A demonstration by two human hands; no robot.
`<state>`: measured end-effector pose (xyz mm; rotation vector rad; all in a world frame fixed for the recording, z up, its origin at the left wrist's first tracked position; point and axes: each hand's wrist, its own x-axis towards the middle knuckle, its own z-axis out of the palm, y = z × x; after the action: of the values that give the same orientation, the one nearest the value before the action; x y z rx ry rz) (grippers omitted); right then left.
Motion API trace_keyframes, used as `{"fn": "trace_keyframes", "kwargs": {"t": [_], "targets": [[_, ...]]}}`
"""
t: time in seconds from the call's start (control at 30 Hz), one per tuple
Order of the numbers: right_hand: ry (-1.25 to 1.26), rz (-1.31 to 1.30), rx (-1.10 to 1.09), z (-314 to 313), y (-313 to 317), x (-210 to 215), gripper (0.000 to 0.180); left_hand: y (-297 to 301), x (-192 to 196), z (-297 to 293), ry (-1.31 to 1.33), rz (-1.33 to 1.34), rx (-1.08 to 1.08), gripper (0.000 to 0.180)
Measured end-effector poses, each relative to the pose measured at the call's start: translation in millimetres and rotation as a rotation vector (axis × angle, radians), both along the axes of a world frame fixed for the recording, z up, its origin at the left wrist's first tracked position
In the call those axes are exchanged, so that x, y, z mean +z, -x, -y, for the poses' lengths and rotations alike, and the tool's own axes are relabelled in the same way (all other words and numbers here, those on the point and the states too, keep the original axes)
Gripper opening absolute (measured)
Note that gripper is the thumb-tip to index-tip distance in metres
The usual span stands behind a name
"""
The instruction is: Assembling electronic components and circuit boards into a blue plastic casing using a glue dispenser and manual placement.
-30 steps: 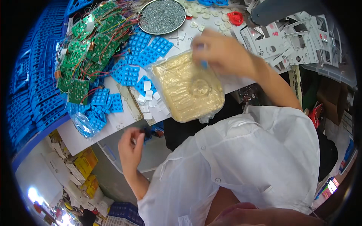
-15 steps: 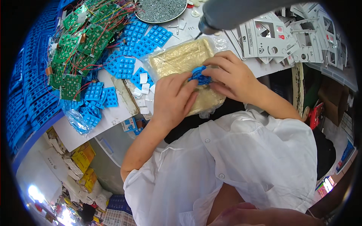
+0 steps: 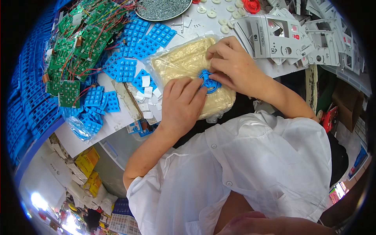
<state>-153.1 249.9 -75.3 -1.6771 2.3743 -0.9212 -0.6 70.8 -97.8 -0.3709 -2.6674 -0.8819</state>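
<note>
A small round blue plastic part (image 3: 212, 84) with a ring and a raised centre lies on a yellowish pad (image 3: 172, 62) wrapped in clear film. My left hand (image 3: 182, 101) rests on the pad, its fingertips closed against the part's left side. From the upper right, my right hand (image 3: 236, 67) bends over the part, with thumb and fingers pinched at its upper right edge. Whether a smaller piece sits between those right fingertips is hidden.
Green circuit boards (image 3: 96, 41) with wires and blue keypads (image 3: 127, 69) pile up on the left. Behind are a round tray of screws (image 3: 160, 8), white discs (image 3: 212, 13) and a red part (image 3: 251, 5). White printed panels (image 3: 274, 41) stack at the right; white squares (image 3: 148, 92) lie beside the pad.
The grey tool with a thin dark tip, above the pad before, has gone from view. My right hand has shifted up a little, and more of the blue part shows.
</note>
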Motion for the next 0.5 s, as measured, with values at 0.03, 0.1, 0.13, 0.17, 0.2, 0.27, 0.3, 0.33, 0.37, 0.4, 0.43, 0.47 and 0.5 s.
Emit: {"fn": "trace_keyframes", "kwargs": {"t": [0.03, 0.1, 0.13, 0.17, 0.2, 0.27, 0.3, 0.33, 0.37, 0.4, 0.43, 0.47, 0.5], "targets": [[-0.007, -0.007, -0.003, 0.3, -0.4, 0.4, 0.024, 0.0, -1.8, -0.1, 0.011, -0.014, -0.005, 0.028], [-0.044, -0.003, 0.012, -0.3, 1.5, 2.3, 0.025, -1.1, 4.2, 0.3, 0.131, 0.014, -0.005, 0.028], [-0.074, 0.009, 0.033, -0.9, 3.6, 5.0, 0.025, -3.0, 7.6, 0.3, 0.191, 0.027, -0.005, 0.028], [-0.103, 0.014, 0.055, -1.2, 8.6, 8.5, 0.025, -3.6, 7.7, 0.7, 0.186, 0.040, -0.004, 0.030], [-0.116, 0.136, 0.055, -4.6, 17.7, 11.4, 0.025, -4.9, 6.6, 1.1, 0.181, 0.052, -0.002, 0.032], [-0.139, 0.379, 0.045, -15.2, 45.8, 15.7, 0.024, -2.8, 7.3, 0.7, 0.188, 0.068, -0.018, 0.036], [-0.132, 0.343, -0.075, -12.5, 57.8, 17.9, 0.021, -3.9, 9.0, 0.0, 0.200, 0.079, -0.023, 0.039], [-0.124, 0.307, -0.194, -7.8, 70.4, 20.4, 0.018, -4.6, 10.4, -0.5, 0.213, 0.091, -0.028, 0.042], [-0.119, 0.269, -0.320, -4.2, 81.7, 23.4, 0.016, -4.7, 11.6, -0.6, 0.221, 0.102, -0.034, 0.043], [-0.175, 0.178, -0.332, 0.5, 94.0, 26.2, 0.020, -4.6, 12.7, -0.5, 0.228, 0.114, -0.036, 0.045], [-0.231, 0.086, -0.342, 6.3, 106.3, 28.7, 0.024, -4.1, 13.5, -0.7, 0.236, 0.126, -0.038, 0.047], [-0.281, -0.003, -0.348, 13.1, 115.9, 27.5, 0.028, -3.7, 13.1, -1.0, 0.231, 0.123, -0.032, 0.047], [-0.260, -0.051, -0.343, 19.2, 120.8, 22.0, 0.023, -4.0, 11.8, -1.1, 0.224, 0.120, -0.030, 0.046]]}}
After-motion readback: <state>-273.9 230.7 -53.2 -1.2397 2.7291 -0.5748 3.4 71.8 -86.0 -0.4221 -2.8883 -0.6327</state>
